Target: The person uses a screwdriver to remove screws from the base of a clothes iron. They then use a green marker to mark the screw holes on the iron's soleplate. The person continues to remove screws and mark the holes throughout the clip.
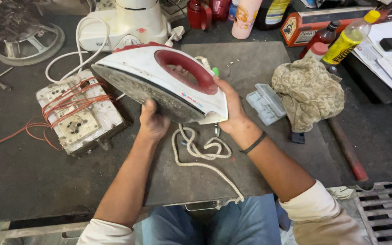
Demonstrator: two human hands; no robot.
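A white clothes iron (159, 79) with a dark red handle is held up above the dark workbench (32, 177), tilted on its side so its scorched grey soleplate faces left and down. My left hand (153, 122) supports it from beneath, thumb against the soleplate's lower edge. My right hand (231, 109) grips the rear end of the body near the cord entry. Its white braided cord (200, 152) lies in loose loops on the grey mat under the iron.
A white switchboard block wound with red wire (75, 109) sits left of the iron. Behind stand a white mixer base (128, 25), bottles (348, 38) and a red box. A crumpled patterned cloth (309, 90) and clear plastic case (266, 103) lie right; a rusty rod (348, 147) beyond.
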